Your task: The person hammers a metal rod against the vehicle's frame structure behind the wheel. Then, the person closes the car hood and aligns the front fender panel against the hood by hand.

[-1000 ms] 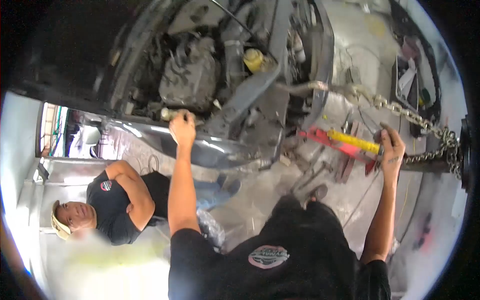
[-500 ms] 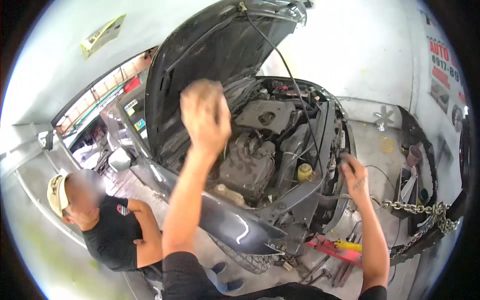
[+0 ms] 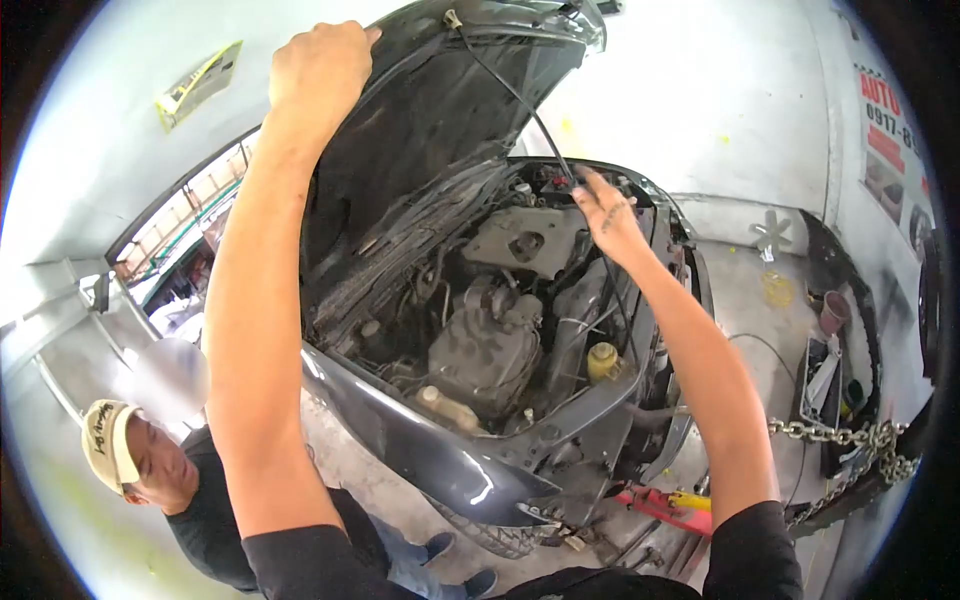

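Observation:
The raised hood [image 3: 420, 130] of a dark grey car leans open over the engine bay. At its near side edge my left hand [image 3: 320, 75] is closed, the fingertips hidden behind the hand. A thin black hood prop rod [image 3: 520, 100] runs from the hood's upper edge down to the front of the bay. Partway along it, my right hand [image 3: 610, 215] has its thumb and fingers around the rod. Below the hands lie the engine cover [image 3: 525, 240], a dusty black box [image 3: 480, 345] and a yellowish reservoir [image 3: 603, 362].
A person in a cap [image 3: 112, 445] stands at the left beside the fender [image 3: 430, 445]. Right of the car are a chain [image 3: 840, 435], a red jack-like tool [image 3: 665, 510], a removed bumper [image 3: 835, 260] and a tray of parts [image 3: 822, 380] on the floor.
My left hand has risen to the left onto the hood's edge. My right hand has moved up and left from beside the car's front to the prop rod. The person has shifted lower in view.

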Available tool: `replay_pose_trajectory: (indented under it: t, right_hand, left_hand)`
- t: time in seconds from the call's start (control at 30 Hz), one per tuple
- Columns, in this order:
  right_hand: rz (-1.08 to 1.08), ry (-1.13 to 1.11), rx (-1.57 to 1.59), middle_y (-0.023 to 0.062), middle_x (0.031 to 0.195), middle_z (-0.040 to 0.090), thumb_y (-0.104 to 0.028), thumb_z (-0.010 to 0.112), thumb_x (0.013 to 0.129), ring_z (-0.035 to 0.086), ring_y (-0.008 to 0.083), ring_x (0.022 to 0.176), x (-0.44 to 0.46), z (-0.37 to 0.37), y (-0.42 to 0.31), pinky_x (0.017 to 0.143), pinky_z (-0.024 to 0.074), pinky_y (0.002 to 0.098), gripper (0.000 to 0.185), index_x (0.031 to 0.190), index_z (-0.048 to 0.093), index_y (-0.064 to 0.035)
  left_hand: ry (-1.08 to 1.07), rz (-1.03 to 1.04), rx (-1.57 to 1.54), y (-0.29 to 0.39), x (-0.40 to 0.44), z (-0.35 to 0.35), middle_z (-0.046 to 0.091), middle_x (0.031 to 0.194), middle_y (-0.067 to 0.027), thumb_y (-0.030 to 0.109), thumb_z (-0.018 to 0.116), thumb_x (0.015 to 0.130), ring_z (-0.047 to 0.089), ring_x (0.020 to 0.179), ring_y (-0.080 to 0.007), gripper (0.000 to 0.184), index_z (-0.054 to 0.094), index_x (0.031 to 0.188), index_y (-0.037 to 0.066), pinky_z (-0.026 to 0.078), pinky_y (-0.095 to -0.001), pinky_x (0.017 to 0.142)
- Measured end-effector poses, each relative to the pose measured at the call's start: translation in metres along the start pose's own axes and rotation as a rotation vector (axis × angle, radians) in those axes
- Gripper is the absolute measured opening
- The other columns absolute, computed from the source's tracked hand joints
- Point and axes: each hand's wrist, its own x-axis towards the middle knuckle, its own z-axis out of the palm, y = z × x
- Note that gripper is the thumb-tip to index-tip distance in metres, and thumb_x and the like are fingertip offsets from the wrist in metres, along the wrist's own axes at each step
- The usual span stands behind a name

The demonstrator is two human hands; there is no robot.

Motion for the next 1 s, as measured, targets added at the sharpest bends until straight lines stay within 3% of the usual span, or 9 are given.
replay_pose_trajectory:
  t: [0.2, 0.27, 0.4, 0.67, 0.73, 0.8, 0.87, 0.93, 1.0]
  right_hand:
    - [0.339, -0.176, 0.435, 0.0082, 0.082, 0.063, -0.018, 0.053, 0.106, 0.06, 0.0159, 0.072, 0.012, 0.003, 0.004, 0.071, 0.0514, 0.0342, 0.043, 0.144, 0.052, 0.0022]
    - [0.226, -0.07, 0.355, 0.0089, 0.082, 0.064, -0.017, 0.054, 0.106, 0.058, 0.0152, 0.072, 0.014, 0.015, 0.02, 0.071, 0.0497, 0.033, 0.04, 0.141, 0.055, 0.002]
    - [0.231, 0.008, 0.367, 0.026, 0.102, 0.07, -0.02, 0.055, 0.103, 0.07, 0.0343, 0.09, 0.009, 0.029, 0.035, 0.085, 0.0515, 0.0405, 0.037, 0.133, 0.061, 0.0021]
    - [0.293, 0.023, 0.406, 0.0251, 0.108, 0.071, -0.024, 0.056, 0.105, 0.07, 0.0365, 0.096, 0.0, 0.019, 0.039, 0.089, 0.0514, 0.0392, 0.038, 0.133, 0.061, 0.0018]
    - [0.106, 0.132, 0.363, 0.025, 0.11, 0.071, -0.023, 0.057, 0.104, 0.069, 0.0406, 0.099, 0.003, 0.018, 0.055, 0.09, 0.0513, 0.0408, 0.039, 0.131, 0.061, 0.0043]
    - [0.062, 0.191, 0.3, 0.0283, 0.113, 0.069, -0.021, 0.057, 0.103, 0.066, 0.0452, 0.105, 0.014, 0.013, 0.076, 0.092, 0.0504, 0.0457, 0.037, 0.129, 0.061, 0.0046]
    - [0.069, 0.203, 0.229, 0.0294, 0.113, 0.068, -0.017, 0.06, 0.099, 0.063, 0.0479, 0.109, 0.027, 0.009, 0.108, 0.093, 0.0495, 0.0486, 0.033, 0.126, 0.063, 0.0014]
    - [-0.009, 0.268, 0.17, 0.0297, 0.114, 0.067, -0.017, 0.061, 0.096, 0.062, 0.0482, 0.11, 0.034, 0.011, 0.151, 0.093, 0.0493, 0.0503, 0.035, 0.128, 0.062, -0.0001]
    - [0.059, 0.207, -0.08, 0.0357, 0.132, 0.057, -0.025, 0.056, 0.101, 0.056, 0.0499, 0.121, 0.032, 0.002, 0.206, 0.106, 0.0444, 0.0445, 0.052, 0.145, 0.047, 0.0031]
  left_hand:
    - [-0.036, -0.077, 0.09, 0.028, 0.019, 0.007, 0.072, 0.086, -0.0261, 0.047, 0.04, 0.108, 0.071, 0.084, -0.0449, 0.06, 0.072, 0.093, -0.002, 0.056, -0.055, 0.075]
    - [-0.054, -0.122, 0.144, 0.033, 0.026, 0.009, 0.072, 0.086, -0.0261, 0.047, 0.04, 0.108, 0.071, 0.083, -0.0444, 0.061, 0.071, 0.092, -0.002, 0.057, -0.055, 0.075]
    - [-0.071, -0.14, 0.211, 0.044, 0.028, 0.025, 0.072, 0.086, -0.026, 0.05, 0.041, 0.107, 0.072, 0.081, -0.0442, 0.061, 0.072, 0.092, -0.001, 0.057, -0.0546, 0.073]
    - [-0.063, -0.148, 0.308, 0.032, 0.033, 0.041, 0.073, 0.085, -0.0249, 0.05, 0.044, 0.105, 0.073, 0.083, -0.0434, 0.058, 0.074, 0.094, 0.002, 0.058, -0.0541, 0.075]
    - [-0.052, -0.167, 0.334, 0.028, 0.04, 0.036, 0.073, 0.09, -0.025, 0.052, 0.041, 0.105, 0.072, 0.088, -0.0441, 0.059, 0.074, 0.098, 0.003, 0.057, -0.0552, 0.079]
    - [-0.2, -0.111, 0.438, 0.024, 0.045, 0.027, 0.072, 0.1, -0.0269, 0.045, 0.035, 0.108, 0.069, 0.097, -0.0474, 0.052, 0.069, 0.114, 0.005, 0.054, -0.0563, 0.086]
    - [-0.132, 0.363, 0.593, -0.053, 0.053, 0.058, 0.071, 0.105, -0.0219, 0.035, 0.034, 0.108, 0.07, 0.096, -0.0437, 0.044, 0.057, 0.133, 0.006, 0.055, -0.0559, 0.079]
    - [-0.14, 0.288, 0.543, -0.008, 0.048, 0.048, 0.071, 0.092, -0.0258, 0.035, 0.039, 0.108, 0.072, 0.084, -0.0428, 0.044, 0.064, 0.104, 0.0, 0.057, -0.055, 0.071]
    - [-0.096, 0.161, 0.566, 0.041, 0.047, 0.017, 0.071, 0.079, -0.0298, 0.036, 0.043, 0.107, 0.073, 0.072, -0.0419, 0.059, 0.071, 0.076, -0.007, 0.059, -0.0541, 0.064]
